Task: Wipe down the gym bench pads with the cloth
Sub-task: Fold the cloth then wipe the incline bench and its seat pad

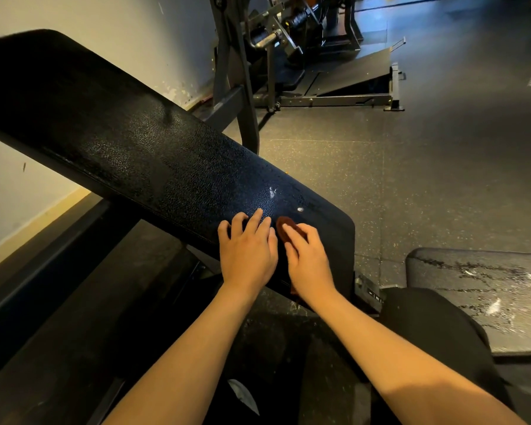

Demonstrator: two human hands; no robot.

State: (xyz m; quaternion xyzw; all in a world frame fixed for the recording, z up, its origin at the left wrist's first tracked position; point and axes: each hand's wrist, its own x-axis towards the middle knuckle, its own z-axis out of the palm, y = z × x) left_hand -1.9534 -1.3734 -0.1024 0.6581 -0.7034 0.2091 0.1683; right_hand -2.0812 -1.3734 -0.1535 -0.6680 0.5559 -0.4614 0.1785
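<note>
Rust-brown soft cloth (284, 227) lies bunched on the low end of the long black pebbled-vinyl back pad (129, 142), pinned under the right hand (307, 259), whose fingers lie gently bent over it, pressing rather than clutching. The left hand (246, 254) rests bare on the pad just beside it, fingers spread, holding nothing. The cloth looks light and limp (it will fold wherever it's pushed), so I'd guess a flat palm on its middle drives it best; the vinyl looks slick, with white flecks (272, 191) just beyond the fingertips. To the right, a flat black seat pad (488, 289) shows white streaks. Small white lettering on the frame bracket (377, 297) is too tiny to read.
</note>
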